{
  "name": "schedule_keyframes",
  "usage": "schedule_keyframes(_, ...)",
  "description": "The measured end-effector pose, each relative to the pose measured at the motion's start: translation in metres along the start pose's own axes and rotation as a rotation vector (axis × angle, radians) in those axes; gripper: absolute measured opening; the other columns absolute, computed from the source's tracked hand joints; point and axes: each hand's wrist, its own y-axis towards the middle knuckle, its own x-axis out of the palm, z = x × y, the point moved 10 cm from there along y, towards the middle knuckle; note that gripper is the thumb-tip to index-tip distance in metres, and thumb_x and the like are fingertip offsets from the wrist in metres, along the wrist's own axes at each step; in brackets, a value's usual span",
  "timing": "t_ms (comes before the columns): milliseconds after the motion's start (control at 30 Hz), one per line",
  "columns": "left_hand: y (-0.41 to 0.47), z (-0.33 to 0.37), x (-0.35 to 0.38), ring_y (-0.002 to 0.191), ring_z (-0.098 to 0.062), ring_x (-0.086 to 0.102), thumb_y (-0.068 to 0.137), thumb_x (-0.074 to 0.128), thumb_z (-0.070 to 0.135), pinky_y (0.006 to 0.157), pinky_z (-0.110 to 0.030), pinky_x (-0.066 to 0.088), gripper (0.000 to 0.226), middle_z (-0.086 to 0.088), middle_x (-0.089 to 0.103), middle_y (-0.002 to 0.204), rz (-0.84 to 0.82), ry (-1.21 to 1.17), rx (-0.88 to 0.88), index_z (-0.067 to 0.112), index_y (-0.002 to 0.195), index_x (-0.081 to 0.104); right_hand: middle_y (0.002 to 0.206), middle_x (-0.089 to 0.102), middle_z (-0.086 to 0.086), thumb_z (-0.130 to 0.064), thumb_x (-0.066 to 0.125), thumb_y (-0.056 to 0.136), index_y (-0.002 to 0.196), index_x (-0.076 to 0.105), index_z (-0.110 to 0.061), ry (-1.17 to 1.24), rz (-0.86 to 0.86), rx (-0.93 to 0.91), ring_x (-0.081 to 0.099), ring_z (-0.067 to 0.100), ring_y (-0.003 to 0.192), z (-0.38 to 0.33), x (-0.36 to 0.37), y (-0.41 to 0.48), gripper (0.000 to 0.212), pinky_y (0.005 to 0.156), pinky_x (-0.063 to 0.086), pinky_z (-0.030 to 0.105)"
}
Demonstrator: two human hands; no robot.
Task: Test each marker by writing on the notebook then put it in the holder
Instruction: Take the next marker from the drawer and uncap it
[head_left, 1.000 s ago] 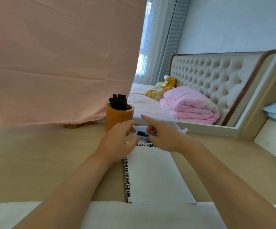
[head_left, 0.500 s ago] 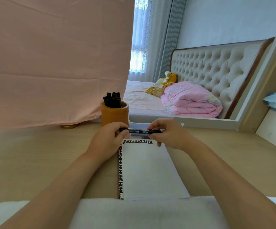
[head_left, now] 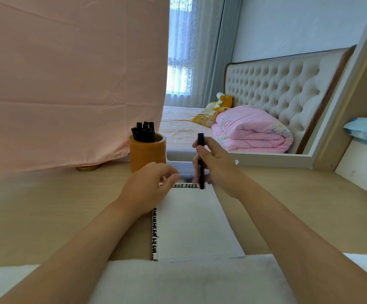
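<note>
A white notebook (head_left: 191,222) with a black-and-white patterned edge lies open on the wooden table (head_left: 46,205) in front of me. My right hand (head_left: 220,165) grips a black marker (head_left: 200,139) held upright, its lower end at the notebook's far edge. My left hand (head_left: 147,189) hovers just left of it with fingers curled and pinched; whether anything is in them is hidden. An orange round holder (head_left: 147,154) stands behind my left hand with several black markers (head_left: 144,132) sticking out.
A pink cloth (head_left: 68,84) hangs behind the table on the left, with a gold object (head_left: 88,168) under its hem. A pale box (head_left: 178,157) sits behind my hands. A white box (head_left: 362,172) stands at the right. White fabric (head_left: 178,281) covers the near edge.
The marker was held level between both hands; now my right hand alone holds it upright, and my left hand has pulled away to the left.
</note>
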Motion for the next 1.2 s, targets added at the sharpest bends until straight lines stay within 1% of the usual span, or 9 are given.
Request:
schedule_keyframes(67,0.000,-0.004,-0.010,0.084,0.000,0.057,0.096,0.053,0.040,0.068,-0.025,0.052,0.023,0.019,0.061,0.090,0.079,-0.017,-0.023,0.033,0.118,0.059,0.069,0.045,0.006,-0.029,0.040,0.107,0.119,0.056,-0.025,-0.175,-0.058,-0.001,0.045,0.013,0.057,0.002,0.006,0.000,0.020,0.052,0.051,0.031)
schedule_keyframes(100,0.000,-0.004,-0.014,0.084,0.000,0.057,0.096,0.055,0.038,0.067,-0.023,0.052,0.027,0.019,0.060,0.093,0.114,-0.027,-0.029,0.033,0.122,0.055,0.068,0.046,0.001,-0.030,0.040,0.106,0.118,0.057,-0.026,-0.284,-0.088,0.004,0.044,0.011,0.059,0.005,0.010,0.000,0.021,0.053,0.045,0.026)
schedule_keyframes(233,0.000,0.007,-0.017,0.088,-0.003,0.058,0.095,0.058,0.031,0.067,-0.018,0.050,0.043,0.020,0.056,0.111,0.130,-0.017,0.017,0.031,0.137,0.047,0.074,0.059,-0.004,-0.035,0.052,0.099,0.080,0.061,-0.027,-0.716,-0.217,0.057,0.054,0.016,0.070,0.021,0.021,-0.004,0.022,0.067,0.043,0.034)
schedule_keyframes(367,0.000,0.019,-0.004,0.090,0.000,0.052,0.095,0.052,0.037,0.067,-0.020,0.050,0.033,0.019,0.057,0.109,0.012,0.132,0.150,0.030,0.127,0.059,0.071,0.064,-0.002,-0.033,0.059,0.094,0.075,0.066,-0.022,-0.698,-0.269,0.067,0.057,0.014,0.065,0.025,0.024,-0.005,0.024,0.072,0.052,0.041)
schedule_keyframes(633,0.003,0.015,0.000,0.076,-0.004,0.049,0.100,0.049,0.036,0.055,-0.013,0.028,0.025,0.017,0.053,0.088,-0.045,0.196,0.142,0.028,0.115,0.067,0.071,0.058,-0.008,-0.033,0.051,0.102,0.072,0.057,-0.039,-0.824,-0.306,-0.047,0.052,0.011,0.068,0.018,0.029,-0.006,0.030,0.068,0.042,0.024)
schedule_keyframes(767,0.006,0.008,0.000,0.077,-0.006,0.052,0.100,0.049,0.034,0.058,-0.016,0.031,0.023,0.014,0.057,0.088,-0.086,0.158,0.046,0.029,0.112,0.067,0.072,0.058,-0.013,-0.031,0.052,0.102,0.079,0.061,-0.033,-0.941,-0.244,-0.262,0.052,0.008,0.067,0.006,0.034,-0.005,0.025,0.063,0.038,0.024)
schedule_keyframes(900,0.006,-0.008,0.006,0.070,-0.003,0.054,0.100,0.050,0.035,0.056,-0.018,0.033,0.023,0.009,0.061,0.073,-0.166,-0.085,-0.116,0.032,0.086,0.068,0.077,0.063,-0.008,-0.030,0.058,0.099,0.102,0.073,-0.024,-1.153,-0.091,-0.590,0.056,0.011,0.067,-0.017,0.037,-0.014,0.017,0.058,0.032,0.020)
schedule_keyframes(967,0.007,-0.010,0.004,0.073,-0.003,0.056,0.099,0.054,0.032,0.058,-0.018,0.039,0.019,0.008,0.064,0.075,-0.160,-0.165,-0.121,0.030,0.092,0.071,0.077,0.064,-0.008,-0.031,0.058,0.098,0.102,0.073,-0.026,-1.196,-0.042,-0.653,0.055,0.011,0.066,-0.026,0.037,-0.017,0.016,0.057,0.030,0.020)
schedule_keyframes(1200,0.007,0.005,-0.002,0.080,-0.004,0.052,0.098,0.052,0.036,0.064,-0.027,0.046,0.025,0.011,0.061,0.089,-0.128,0.141,0.137,0.026,0.112,0.069,0.063,0.054,-0.006,-0.036,0.053,0.099,0.065,0.056,-0.032,-0.817,-0.260,-0.140,0.047,0.012,0.061,0.008,0.034,-0.006,0.034,0.062,0.041,0.033)
